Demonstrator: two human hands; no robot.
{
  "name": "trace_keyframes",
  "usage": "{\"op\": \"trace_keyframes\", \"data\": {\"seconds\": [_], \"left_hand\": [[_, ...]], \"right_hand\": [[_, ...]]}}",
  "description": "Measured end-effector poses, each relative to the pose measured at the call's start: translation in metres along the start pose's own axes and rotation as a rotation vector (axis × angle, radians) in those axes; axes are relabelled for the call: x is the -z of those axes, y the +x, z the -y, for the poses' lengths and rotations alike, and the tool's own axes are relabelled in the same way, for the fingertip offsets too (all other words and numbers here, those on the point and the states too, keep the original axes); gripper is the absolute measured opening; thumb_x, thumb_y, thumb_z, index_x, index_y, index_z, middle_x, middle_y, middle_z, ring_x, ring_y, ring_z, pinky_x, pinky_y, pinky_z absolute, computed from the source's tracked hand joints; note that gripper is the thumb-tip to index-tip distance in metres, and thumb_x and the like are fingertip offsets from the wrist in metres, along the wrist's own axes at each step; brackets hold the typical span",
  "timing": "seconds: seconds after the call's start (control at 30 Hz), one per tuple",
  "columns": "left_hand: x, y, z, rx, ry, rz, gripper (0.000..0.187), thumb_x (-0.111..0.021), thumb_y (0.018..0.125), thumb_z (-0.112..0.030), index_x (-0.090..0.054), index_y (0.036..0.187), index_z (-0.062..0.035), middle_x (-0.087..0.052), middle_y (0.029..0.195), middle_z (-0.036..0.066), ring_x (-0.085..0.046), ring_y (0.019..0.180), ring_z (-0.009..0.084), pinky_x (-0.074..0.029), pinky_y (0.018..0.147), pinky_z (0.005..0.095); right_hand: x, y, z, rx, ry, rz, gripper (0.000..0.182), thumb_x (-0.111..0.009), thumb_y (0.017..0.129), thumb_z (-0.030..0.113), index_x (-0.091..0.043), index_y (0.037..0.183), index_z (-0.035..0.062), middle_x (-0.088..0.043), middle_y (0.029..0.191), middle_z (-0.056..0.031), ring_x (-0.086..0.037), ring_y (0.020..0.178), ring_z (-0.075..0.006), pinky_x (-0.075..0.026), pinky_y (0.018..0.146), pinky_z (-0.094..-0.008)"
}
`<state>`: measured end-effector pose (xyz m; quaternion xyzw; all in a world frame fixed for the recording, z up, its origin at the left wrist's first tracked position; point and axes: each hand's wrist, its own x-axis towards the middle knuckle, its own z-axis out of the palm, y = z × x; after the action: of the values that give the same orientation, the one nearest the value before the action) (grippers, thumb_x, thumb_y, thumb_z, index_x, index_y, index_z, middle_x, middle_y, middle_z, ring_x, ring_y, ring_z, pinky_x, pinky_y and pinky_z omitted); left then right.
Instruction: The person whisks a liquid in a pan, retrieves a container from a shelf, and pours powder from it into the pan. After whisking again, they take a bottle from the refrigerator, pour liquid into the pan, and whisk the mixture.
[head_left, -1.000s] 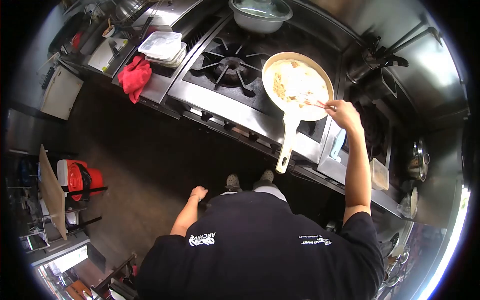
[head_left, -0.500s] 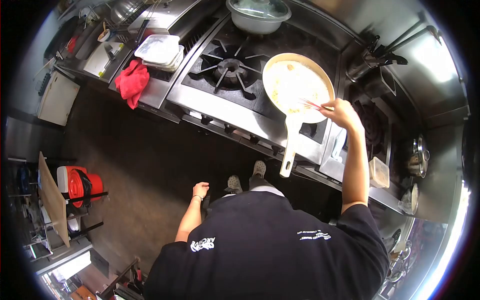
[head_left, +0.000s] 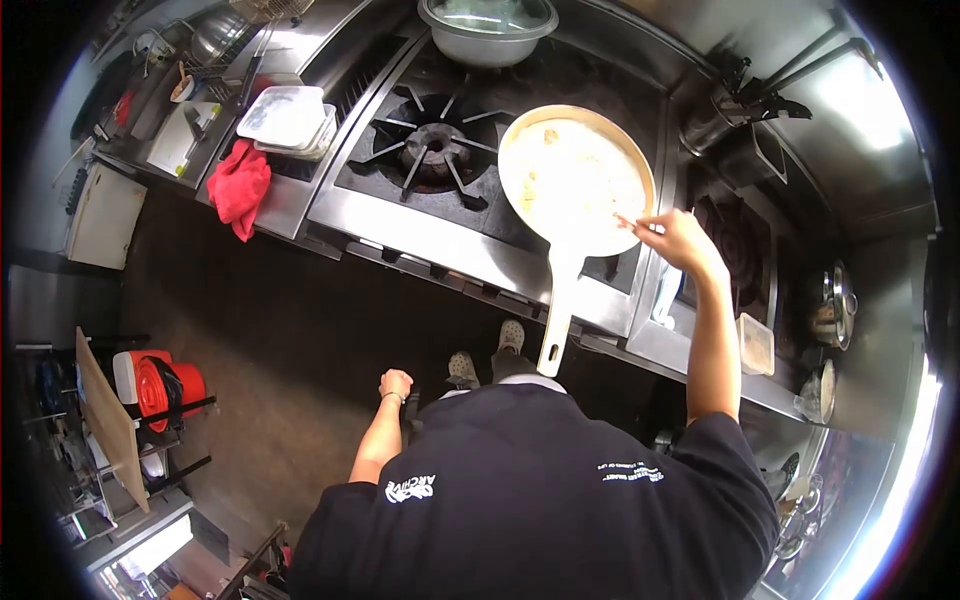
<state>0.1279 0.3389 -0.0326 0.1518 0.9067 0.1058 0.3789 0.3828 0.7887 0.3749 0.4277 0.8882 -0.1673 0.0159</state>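
Note:
A cream-coloured frying pan point(head_left: 507, 150) with a long pale handle sits on a right-hand burner of the stove. Inside it, a whitish mixture point(head_left: 580, 185) with some yellow-brown bits is partly washed out by glare. At the pan's near right rim, my right hand point(head_left: 682, 243) is closed around a thin whisk point(head_left: 628, 222), whose reddish wires reach into the mixture. My left hand point(head_left: 396, 383) hangs low over the floor, away from the stove, fingers curled into a fist with nothing visible in it.
A lidded grey pot point(head_left: 487, 35) stands at the back of the stove point(head_left: 400, 235). Plastic tubs point(head_left: 285, 118) and a red cloth point(head_left: 238, 188) lie left of it. To the right are a utensil holder point(head_left: 703, 128) and a clear container point(head_left: 755, 343).
The whole view has shifted, so stove and pan appear further left. My right hand has brought the whisk closer to the near right rim. My left hand has curled tighter.

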Motion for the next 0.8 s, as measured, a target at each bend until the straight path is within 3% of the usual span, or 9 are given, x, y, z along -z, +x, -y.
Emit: {"op": "trace_keyframes", "data": {"seconds": [0.1, 0.2, 0.4, 0.47, 0.53, 0.63, 0.67, 0.73, 0.8], "left_hand": [[-0.002, 0.001, 0.005, 0.038, -0.005, -0.009, 0.018, -0.056, 0.076, -0.012, -0.071, 0.068, -0.0181, -0.069, 0.085, 0.01, -0.066, 0.086, 0.0286, -0.051, 0.079, 0.0403], [-0.011, 0.003, 0.012, 0.007, -0.099, -0.019, 0.018, -0.055, 0.076, -0.012, -0.071, 0.07, -0.0176, -0.069, 0.084, 0.011, -0.066, 0.084, 0.0278, -0.051, 0.078, 0.039], [-0.005, 0.005, -0.024, -0.155, -0.238, 0.011, 0.023, -0.05, 0.075, -0.006, -0.072, 0.07, -0.0112, -0.068, 0.079, 0.014, -0.066, 0.078, 0.0278, -0.051, 0.074, 0.0343], [-0.005, 0.005, -0.035, -0.16, -0.227, 0.019, 0.027, -0.047, 0.076, -0.006, -0.072, 0.069, -0.0102, -0.068, 0.078, 0.015, -0.066, 0.078, 0.0279, -0.051, 0.074, 0.0341], [-0.007, 0.012, -0.042, -0.181, -0.254, 0.062, 0.028, -0.045, 0.076, -0.009, -0.072, 0.069, -0.0096, -0.068, 0.079, 0.015, -0.066, 0.08, 0.0281, -0.051, 0.076, 0.0342], [-0.007, 0.02, -0.045, -0.277, -0.352, 0.038, 0.03, -0.044, 0.077, -0.014, -0.073, 0.07, -0.0093, -0.069, 0.081, 0.015, -0.066, 0.083, 0.028, -0.05, 0.079, 0.0341], [-0.006, 0.017, -0.046, -0.278, -0.348, 0.045, 0.03, -0.044, 0.077, -0.014, -0.073, 0.07, -0.0093, -0.069, 0.081, 0.015, -0.066, 0.083, 0.028, -0.05, 0.079, 0.0341], [0.002, 0.012, -0.051, -0.233, -0.331, 0.125, 0.03, -0.045, 0.076, -0.017, -0.074, 0.072, -0.0091, -0.069, 0.084, 0.015, -0.065, 0.085, 0.0283, -0.049, 0.081, 0.0341], [0.003, 0.012, -0.051, -0.193, -0.282, 0.143, 0.031, -0.045, 0.076, -0.018, -0.074, 0.072, -0.0095, -0.069, 0.085, 0.015, -0.065, 0.086, 0.0286, -0.048, 0.082, 0.0349]], "right_hand": [[0.031, -0.016, -0.005, -0.247, -0.153, -0.008, 0.025, -0.066, 0.078, 0.025, -0.072, 0.096, 0.0099, -0.067, 0.087, -0.0179, -0.068, 0.081, -0.0262, -0.052, 0.079, -0.0357], [0.003, 0.012, -0.013, -0.004, 0.041, -0.161, 0.026, -0.065, 0.078, 0.024, -0.07, 0.098, 0.0084, -0.067, 0.086, -0.0184, -0.066, 0.082, -0.0328, -0.051, 0.08, -0.0375], [0.019, 0.01, -0.023, -0.286, -0.077, 0.014, 0.026, -0.064, 0.079, 0.026, -0.071, 0.098, 0.0107, -0.066, 0.093, -0.0188, -0.065, 0.088, -0.0325, -0.049, 0.084, -0.0387], [-0.004, 0.027, -0.027, -0.065, 0.065, -0.131, 0.024, -0.063, 0.079, 0.025, -0.072, 0.097, 0.011, -0.067, 0.093, -0.0186, -0.066, 0.088, -0.0318, -0.05, 0.083, -0.0395], [0.023, 0.015, -0.011, -0.121, -0.017, 0.041, 0.023, -0.063, 0.078, 0.023, -0.072, 0.095, 0.0106, -0.067, 0.089, -0.0183, -0.066, 0.085, -0.0327, -0.051, 0.081, -0.0394], [0.041, 0.025, -0.017, -0.236, -0.16, 0.036, 0.022, -0.063, 0.078, 0.022, -0.071, 0.095, 0.0106, -0.066, 0.086, -0.0181, -0.066, 0.082, -0.0311, -0.052, 0.074, -0.0393], [0.025, 0.034, -0.022, -0.163, -0.11, -0.125, 0.022, -0.062, 0.078, 0.022, -0.071, 0.094, 0.009, -0.065, 0.085, -0.0193, -0.066, 0.082, -0.0306, -0.052, 0.075, -0.0399], [0.006, 0.044, -0.023, 0.053, 0.075, -0.062, 0.024, -0.063, 0.078, 0.022, -0.07, 0.096, 0.0081, -0.065, 0.087, -0.0197, -0.066, 0.082, -0.0318, -0.051, 0.077, -0.0393], [0.028, 0.032, -0.011, -0.074, -0.016, 0.0, 0.027, -0.066, 0.076, 0.023, -0.07, 0.099, 0.009, -0.066, 0.09, -0.0196, -0.066, 0.083, -0.0334, -0.051, 0.08, -0.038]]}}
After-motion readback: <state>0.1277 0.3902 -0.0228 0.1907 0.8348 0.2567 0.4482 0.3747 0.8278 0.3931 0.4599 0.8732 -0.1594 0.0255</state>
